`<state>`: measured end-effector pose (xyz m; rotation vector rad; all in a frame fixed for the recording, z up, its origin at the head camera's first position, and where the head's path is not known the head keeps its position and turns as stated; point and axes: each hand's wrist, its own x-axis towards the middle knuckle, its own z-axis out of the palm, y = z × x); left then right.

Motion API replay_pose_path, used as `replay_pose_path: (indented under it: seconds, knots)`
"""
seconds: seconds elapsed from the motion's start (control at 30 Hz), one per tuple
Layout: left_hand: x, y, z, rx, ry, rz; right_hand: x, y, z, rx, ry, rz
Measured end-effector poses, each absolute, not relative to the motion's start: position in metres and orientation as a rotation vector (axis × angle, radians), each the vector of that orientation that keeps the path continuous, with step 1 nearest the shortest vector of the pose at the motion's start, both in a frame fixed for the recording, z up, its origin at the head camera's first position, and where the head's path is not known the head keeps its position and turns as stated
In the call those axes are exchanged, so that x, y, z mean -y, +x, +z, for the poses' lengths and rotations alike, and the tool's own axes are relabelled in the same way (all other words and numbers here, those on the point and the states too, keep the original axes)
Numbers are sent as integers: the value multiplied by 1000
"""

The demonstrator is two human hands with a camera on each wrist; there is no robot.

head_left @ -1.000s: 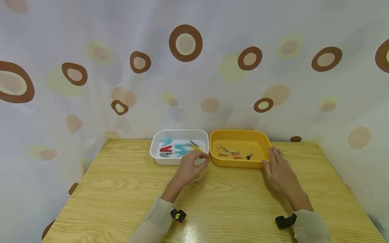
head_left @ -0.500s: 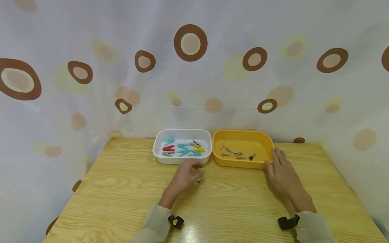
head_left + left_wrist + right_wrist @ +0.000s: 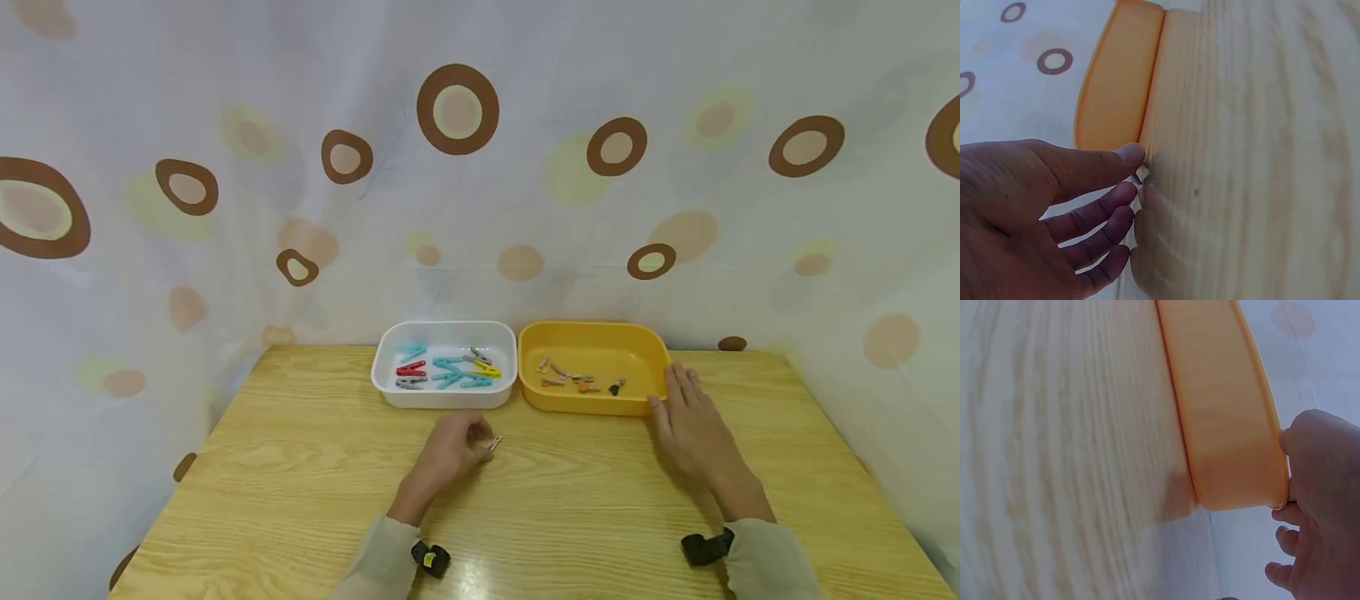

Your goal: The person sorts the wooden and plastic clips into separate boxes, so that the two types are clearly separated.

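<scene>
In the head view my left hand (image 3: 450, 450) is low over the table in front of the white tray. Its thumb and fingertips pinch a small pale wooden clothespin (image 3: 493, 442). The left wrist view has the clothespin (image 3: 1142, 173) right at the thumb tip, mostly hidden by the digits. My right hand (image 3: 697, 425) rests against the right front corner of the yellow tray (image 3: 592, 405), fingers straight along its outer side, thumb at the front. Several small wooden clothespins (image 3: 588, 388), some with orange or green bits, lie in that tray.
Left of the yellow tray, close beside it, stands a white tray (image 3: 438, 400) with larger plastic clothespins, among them a red one (image 3: 411, 368) and a yellow one (image 3: 487, 369). A patterned curtain (image 3: 525, 208) hangs behind the wooden table (image 3: 570, 500).
My left hand has come down and back from beside the white tray's front rim to the small clothespin on the table, and its fingers have closed in on it. My right hand stays at the yellow tray.
</scene>
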<state>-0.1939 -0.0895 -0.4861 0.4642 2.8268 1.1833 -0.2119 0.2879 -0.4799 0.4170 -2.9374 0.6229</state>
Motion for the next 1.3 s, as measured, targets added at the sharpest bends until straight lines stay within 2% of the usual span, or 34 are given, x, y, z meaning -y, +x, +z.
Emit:
replay_pose_path:
  seconds: [1.03,1.3]
  knots:
    - [87,-192,-480,-2859,422,1166,-286,-210,-479,2945,391,617]
    - [77,-188,-467,-2908,621,1275,-286,-212,-483,2949,386,631]
